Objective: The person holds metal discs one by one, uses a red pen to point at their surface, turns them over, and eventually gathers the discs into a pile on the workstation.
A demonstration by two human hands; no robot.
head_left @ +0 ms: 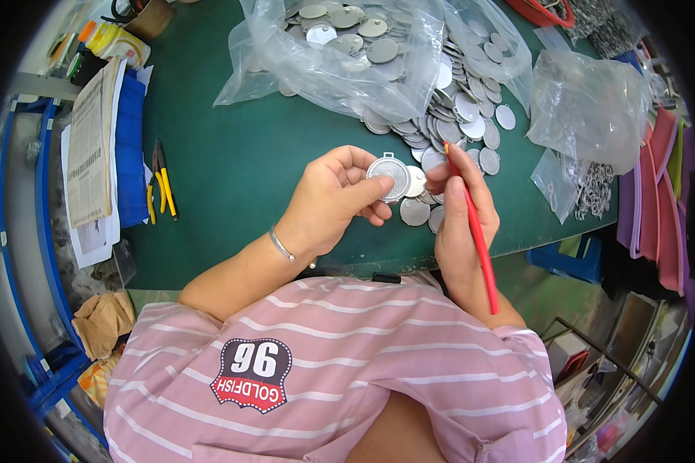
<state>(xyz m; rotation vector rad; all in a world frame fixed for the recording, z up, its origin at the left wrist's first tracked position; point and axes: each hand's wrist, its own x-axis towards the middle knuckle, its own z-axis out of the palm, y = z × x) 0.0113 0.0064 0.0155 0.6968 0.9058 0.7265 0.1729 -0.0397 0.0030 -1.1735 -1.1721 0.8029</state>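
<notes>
Between the thumb and fingers of my left hand (333, 189) is a round silver metal pendant (386, 176) with a small loop at its top and a textured face. My right hand (465, 224) grips a long red pencil-like stick (477, 235), its yellowish tip pointing up and away from me. That tip is apart from the pendant. Several loose metal discs (415, 212) lie on the table just beyond and between my hands. Farther off, a heap of similar grey discs (459, 112) spills out of a clear plastic bag (340, 65).
Yellow-handled pliers (161, 185) lie on the green table (208, 154) at the left, beside a blue bin (133, 147) and papers (93, 147). At the right are another clear bag (587, 108), small metal clasps (594, 189) and pink and purple sheets (660, 197). A blue stool (567, 261) stands below.
</notes>
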